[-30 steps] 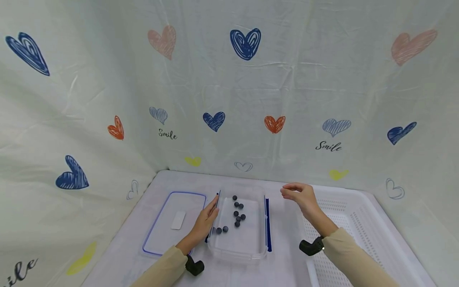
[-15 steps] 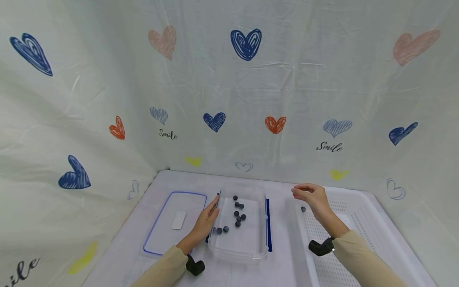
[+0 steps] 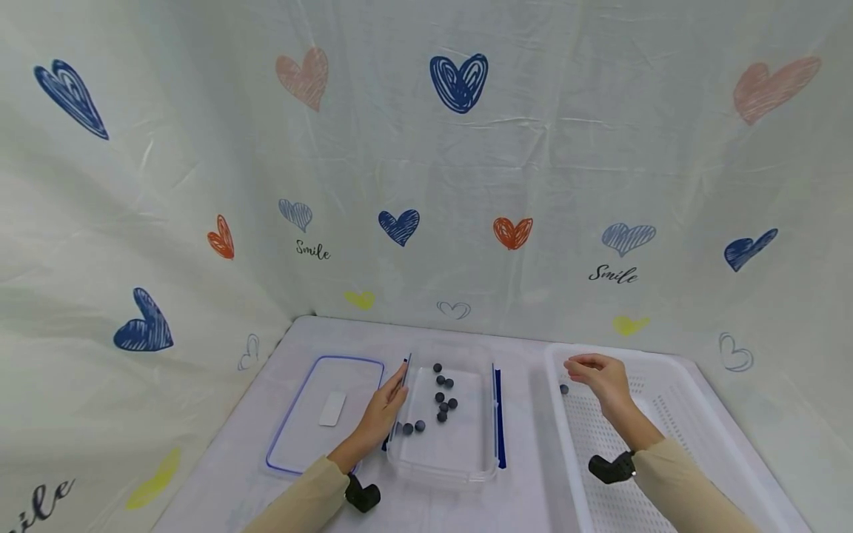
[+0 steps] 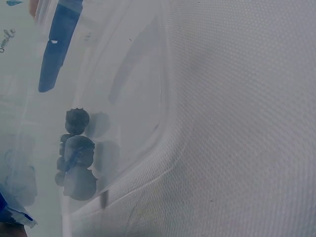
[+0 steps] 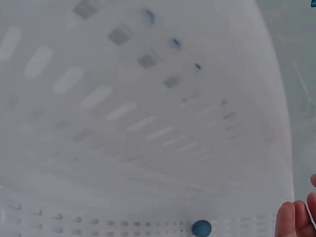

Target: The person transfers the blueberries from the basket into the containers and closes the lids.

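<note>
The left hand [image 3: 383, 411] rested with straight fingers against the left rim of the clear box [image 3: 445, 463], which stood on the desk [image 3: 526, 437] with about nine dark berries [image 3: 444, 400] inside. The right hand [image 3: 603, 377] hovered over the white basket [image 3: 673, 414], fingers loosely curled and holding nothing — one lone berry [image 3: 563, 389] lay just beside it in the basket's near-left corner. A clear lid [image 3: 320, 411] lay left of the box.
</note>
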`<state>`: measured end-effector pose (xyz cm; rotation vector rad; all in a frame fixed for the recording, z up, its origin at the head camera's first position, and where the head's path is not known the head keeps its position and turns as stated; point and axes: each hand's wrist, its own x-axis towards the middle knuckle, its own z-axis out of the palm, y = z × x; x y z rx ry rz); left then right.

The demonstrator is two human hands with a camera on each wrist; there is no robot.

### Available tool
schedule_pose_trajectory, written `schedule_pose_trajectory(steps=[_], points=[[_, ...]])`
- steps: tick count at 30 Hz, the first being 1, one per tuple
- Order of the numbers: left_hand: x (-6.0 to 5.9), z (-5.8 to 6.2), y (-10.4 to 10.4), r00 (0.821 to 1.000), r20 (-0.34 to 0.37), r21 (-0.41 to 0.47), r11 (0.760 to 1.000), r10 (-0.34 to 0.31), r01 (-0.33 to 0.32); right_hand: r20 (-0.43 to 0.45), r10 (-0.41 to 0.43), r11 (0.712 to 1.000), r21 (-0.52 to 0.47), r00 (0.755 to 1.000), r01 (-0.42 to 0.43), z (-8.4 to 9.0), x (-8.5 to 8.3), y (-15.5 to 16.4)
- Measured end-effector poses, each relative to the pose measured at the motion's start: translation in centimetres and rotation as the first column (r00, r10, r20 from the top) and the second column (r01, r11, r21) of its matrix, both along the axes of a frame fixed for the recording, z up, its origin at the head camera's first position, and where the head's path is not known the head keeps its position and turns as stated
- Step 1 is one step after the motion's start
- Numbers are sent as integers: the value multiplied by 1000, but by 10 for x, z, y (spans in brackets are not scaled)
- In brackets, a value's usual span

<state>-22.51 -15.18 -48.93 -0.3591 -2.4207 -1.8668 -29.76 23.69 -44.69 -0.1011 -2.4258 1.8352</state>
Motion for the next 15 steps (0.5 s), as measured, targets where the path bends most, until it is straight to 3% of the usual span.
schedule_pose_trajectory(steps=[10, 13, 15], points=[[-19, -33, -4, 1000, -13, -21, 1000, 15, -16, 56, -59, 996, 66, 997, 55, -23, -3, 14], [-20, -36, -5, 1000, -7, -4, 1000, 5, -5, 65, -65, 993, 106, 996, 58, -29, -4, 18], [-15, -27, -4, 1000, -8, 9, 1000, 0, 0, 59, -72, 988, 139, 996, 63, -34, -5, 19]])
